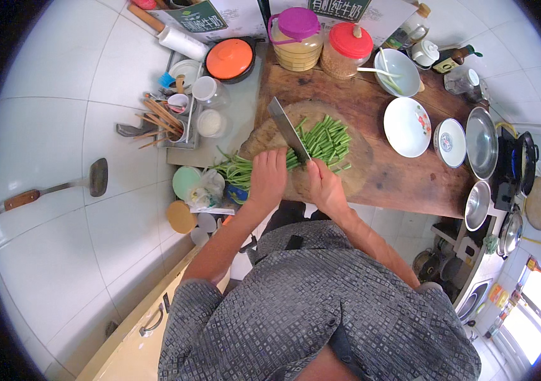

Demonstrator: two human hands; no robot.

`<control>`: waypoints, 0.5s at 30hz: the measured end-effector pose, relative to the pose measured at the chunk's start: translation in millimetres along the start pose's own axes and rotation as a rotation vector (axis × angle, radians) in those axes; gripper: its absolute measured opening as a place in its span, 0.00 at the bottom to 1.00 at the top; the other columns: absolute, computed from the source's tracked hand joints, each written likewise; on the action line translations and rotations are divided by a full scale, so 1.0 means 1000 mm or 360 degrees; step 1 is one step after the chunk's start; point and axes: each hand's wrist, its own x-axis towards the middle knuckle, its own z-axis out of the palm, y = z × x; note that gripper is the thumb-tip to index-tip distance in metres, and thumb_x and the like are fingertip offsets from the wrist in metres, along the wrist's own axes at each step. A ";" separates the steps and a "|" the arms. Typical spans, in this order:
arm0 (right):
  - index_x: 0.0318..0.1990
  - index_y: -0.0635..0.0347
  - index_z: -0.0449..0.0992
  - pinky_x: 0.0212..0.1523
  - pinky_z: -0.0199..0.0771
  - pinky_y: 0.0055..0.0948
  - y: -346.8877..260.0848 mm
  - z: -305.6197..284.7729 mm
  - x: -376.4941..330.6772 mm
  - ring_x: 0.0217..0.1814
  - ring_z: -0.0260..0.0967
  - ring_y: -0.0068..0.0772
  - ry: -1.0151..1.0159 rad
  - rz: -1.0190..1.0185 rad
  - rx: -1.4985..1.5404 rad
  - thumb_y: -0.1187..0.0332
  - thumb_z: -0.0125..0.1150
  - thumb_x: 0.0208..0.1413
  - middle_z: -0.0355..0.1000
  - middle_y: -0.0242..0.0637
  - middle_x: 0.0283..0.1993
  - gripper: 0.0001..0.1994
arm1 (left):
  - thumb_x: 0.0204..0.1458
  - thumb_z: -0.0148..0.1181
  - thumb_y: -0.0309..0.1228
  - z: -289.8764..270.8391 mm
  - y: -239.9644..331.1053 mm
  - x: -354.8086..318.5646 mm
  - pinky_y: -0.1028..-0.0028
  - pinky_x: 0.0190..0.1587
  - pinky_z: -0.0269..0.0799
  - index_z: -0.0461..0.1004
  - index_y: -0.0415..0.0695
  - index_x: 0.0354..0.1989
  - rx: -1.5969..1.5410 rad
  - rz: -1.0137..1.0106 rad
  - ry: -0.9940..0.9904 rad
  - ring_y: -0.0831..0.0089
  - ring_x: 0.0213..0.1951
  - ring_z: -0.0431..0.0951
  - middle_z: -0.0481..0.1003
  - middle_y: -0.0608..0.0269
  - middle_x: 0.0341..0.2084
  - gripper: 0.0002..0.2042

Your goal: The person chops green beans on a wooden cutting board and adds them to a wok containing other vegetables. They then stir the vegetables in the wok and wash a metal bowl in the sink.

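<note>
A round wooden chopping board (362,166) lies on the brown wooden counter. My right hand (325,184) grips the handle of a broad-bladed kitchen knife (287,129), its blade slanting away to the upper left. Just left of the blade, my left hand (268,174) rests closed over a bunch of long green vegetable stalks (235,170), whose thin ends trail past the board's left side. Cut green pieces (326,140) lie heaped right of the blade. The blade hides where stalks and pieces meet, and the knife's handle is mostly covered by my fingers.
Beyond the board stand a purple-lidded jar (296,41), a red-lidded jar (346,51) and an orange-lidded pot (230,59). White bowls (407,127) and metal basins (481,143) line the right. A chopstick holder (175,130) stands left, below a tiled wall.
</note>
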 end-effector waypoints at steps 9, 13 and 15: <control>0.56 0.63 0.78 0.43 0.79 0.55 0.001 -0.021 -0.019 0.46 0.78 0.72 -0.0065 0.0096 0.0024 0.59 0.52 0.75 0.78 0.65 0.39 0.17 | 0.52 0.62 0.22 -0.009 -0.001 0.031 0.55 0.52 0.72 0.69 0.35 0.57 -0.0143 -0.0247 -0.0055 0.48 0.47 0.75 0.74 0.45 0.44 0.22; 0.56 0.65 0.78 0.43 0.78 0.51 0.007 -0.027 -0.027 0.43 0.79 0.67 -0.0087 0.0081 0.0077 0.59 0.51 0.76 0.78 0.64 0.38 0.17 | 0.52 0.66 0.23 -0.029 0.001 0.041 0.50 0.55 0.71 0.67 0.34 0.59 -0.0438 -0.0403 0.0142 0.40 0.51 0.75 0.74 0.39 0.47 0.25; 0.56 0.65 0.77 0.42 0.77 0.47 0.012 -0.029 -0.033 0.39 0.78 0.60 -0.0101 0.0129 0.0144 0.58 0.50 0.76 0.77 0.60 0.36 0.18 | 0.54 0.68 0.23 -0.036 0.001 0.045 0.48 0.57 0.71 0.65 0.34 0.62 -0.0540 -0.0473 0.0048 0.36 0.55 0.74 0.74 0.36 0.52 0.28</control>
